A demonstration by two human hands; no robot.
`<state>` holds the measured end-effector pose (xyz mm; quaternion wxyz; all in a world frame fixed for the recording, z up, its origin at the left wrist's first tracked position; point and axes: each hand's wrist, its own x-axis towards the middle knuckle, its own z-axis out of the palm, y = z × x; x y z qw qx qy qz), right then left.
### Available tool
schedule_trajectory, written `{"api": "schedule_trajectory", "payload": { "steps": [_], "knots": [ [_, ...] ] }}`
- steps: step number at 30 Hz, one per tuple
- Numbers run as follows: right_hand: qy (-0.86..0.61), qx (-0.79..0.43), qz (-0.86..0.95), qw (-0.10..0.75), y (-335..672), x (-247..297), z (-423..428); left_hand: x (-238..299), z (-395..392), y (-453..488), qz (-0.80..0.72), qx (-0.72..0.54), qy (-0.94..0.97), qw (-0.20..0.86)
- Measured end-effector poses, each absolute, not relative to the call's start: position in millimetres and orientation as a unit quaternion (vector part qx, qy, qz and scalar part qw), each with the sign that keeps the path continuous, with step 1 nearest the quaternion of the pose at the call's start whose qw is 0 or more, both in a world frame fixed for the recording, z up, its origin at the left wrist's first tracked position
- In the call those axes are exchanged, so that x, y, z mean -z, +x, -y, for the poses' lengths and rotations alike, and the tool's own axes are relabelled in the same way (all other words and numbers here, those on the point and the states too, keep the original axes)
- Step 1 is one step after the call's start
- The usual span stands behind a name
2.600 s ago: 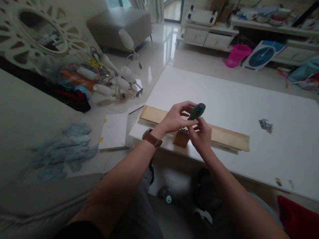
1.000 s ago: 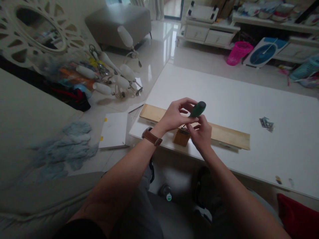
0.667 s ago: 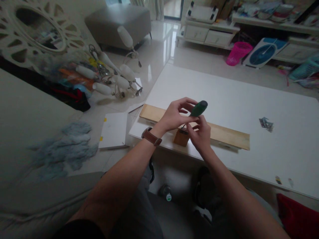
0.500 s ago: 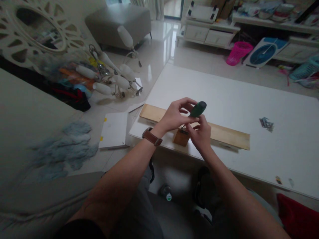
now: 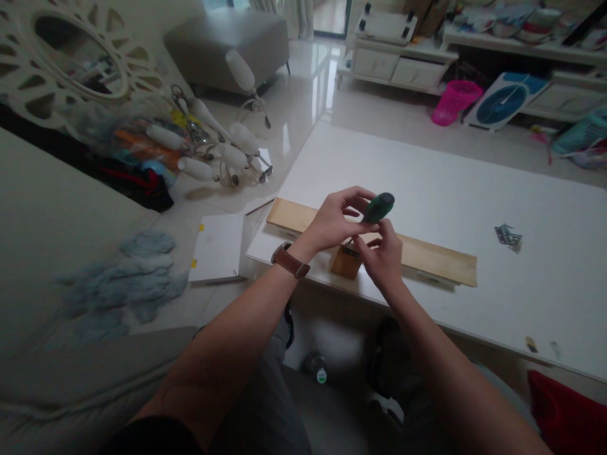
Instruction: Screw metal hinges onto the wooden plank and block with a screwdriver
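White tabletop (image 5: pixel 450 183); wooden block (image 5: pixel 344 265) at hands' seven o'clock; left hand (image 5: pixel 337 219) grips green screwdriver (image 5: pixel 378 208), leaning toward one o'clock; right hand (image 5: pixel 383 254), fingers bent alongside, cannot tell if pinching; best press steadily, square to metal piece (image 5: pixel 349 251).

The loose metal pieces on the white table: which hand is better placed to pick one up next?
Likely the right hand: the metal pieces lie on its side of the table, while the left hand is farther off, curled around the green screwdriver.
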<state>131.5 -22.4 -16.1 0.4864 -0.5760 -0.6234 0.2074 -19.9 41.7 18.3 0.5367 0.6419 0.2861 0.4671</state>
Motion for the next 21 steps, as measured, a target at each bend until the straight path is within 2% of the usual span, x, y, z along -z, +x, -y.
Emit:
{"api": "schedule_trajectory", "payload": {
  "steps": [21],
  "knots": [
    [-0.569, -0.208, 0.626, 0.491, 131.8, 16.4, 22.3, -22.0, -39.2, -19.8, -0.293, -0.471, 0.638, 0.534]
  ]
}}
